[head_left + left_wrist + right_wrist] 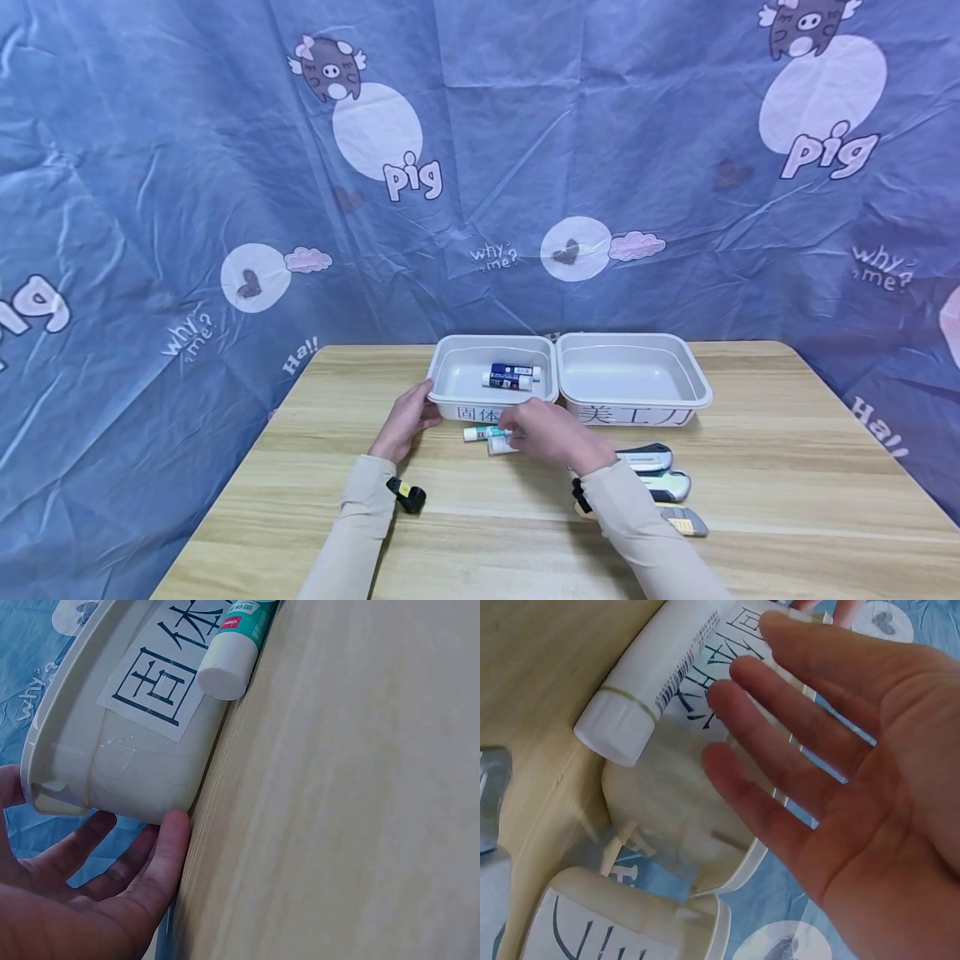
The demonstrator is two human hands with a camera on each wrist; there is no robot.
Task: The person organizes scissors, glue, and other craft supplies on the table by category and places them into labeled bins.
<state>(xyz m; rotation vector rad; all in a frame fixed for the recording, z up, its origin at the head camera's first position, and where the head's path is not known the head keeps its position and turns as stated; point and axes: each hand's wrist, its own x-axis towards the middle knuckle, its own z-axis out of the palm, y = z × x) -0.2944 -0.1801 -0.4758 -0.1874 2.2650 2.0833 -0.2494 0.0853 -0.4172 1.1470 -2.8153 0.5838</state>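
- Left hand (408, 421): fingers extended, touching the end of the left tub (459, 367), which holds two dark sticks (507, 381).
- Right hand (553, 435): fingers spread and slightly bent over the white stick (502, 446); from here, no grip on it can be made out.
- White stick: on the surface (262, 500) in front of the left tub, just beside the green stick (476, 434).
- Likely fault, rolling: both sticks look round, so an off-centre fingertip could send one away.
- Likely fault, double catch: with the sticks so close, closing fingers might take or knock both.
- Likely fault, shifting: a hard left push could drive the left tub against the right tub (630, 375).
- Likely fault, dragging: the right sleeve (637, 521), above the knives (666, 486), might sweep them along if lowered.
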